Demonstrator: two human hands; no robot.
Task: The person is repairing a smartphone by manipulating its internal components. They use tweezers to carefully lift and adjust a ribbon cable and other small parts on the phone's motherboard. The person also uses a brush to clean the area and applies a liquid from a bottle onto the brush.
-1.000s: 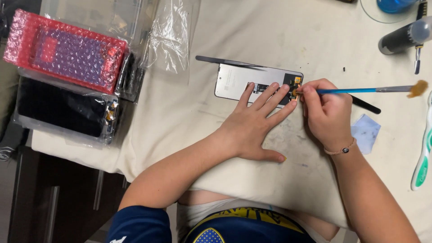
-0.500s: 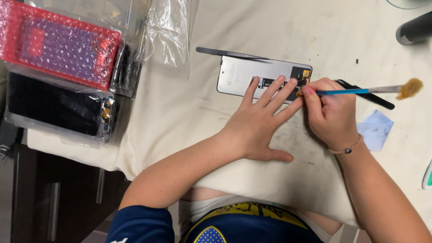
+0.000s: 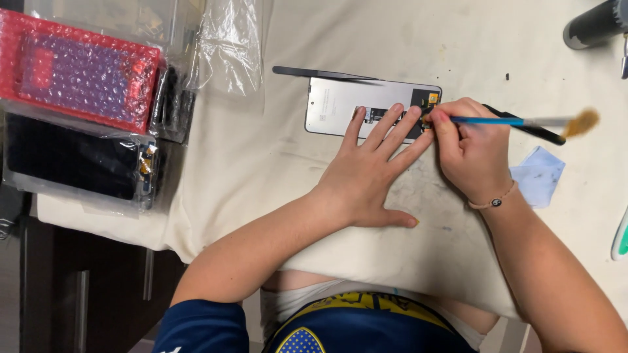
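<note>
Red bubble-wrap pack (image 3: 78, 72) and black screen parts (image 3: 72, 157) sit far left of frame, well apart. Centre: phone panel (image 3: 366, 108) on cloth-covered counter (image 3: 261, 196), long axis left-right; left hand (image 3: 373, 173) open, flat, fingers pinning its right end. Right hand (image 3: 471, 153), nearer, pinches blue brush (image 3: 517, 121) at panel's upper-right corner; blue wipe (image 3: 540, 173) and dark bottle (image 3: 595, 23) at right.

Left hand (image 3: 366, 176) lies flat with fingers (image 3: 392, 127) spread over the grey phone panel (image 3: 340, 108) on the cloth-covered table (image 3: 275, 163). Right hand (image 3: 471, 153) pinches a blue brush (image 3: 517, 121), bristles pointing to 3 o'clock. Bubble-wrapped parts (image 3: 82, 75) sit way over at 9 o'clock.
</note>
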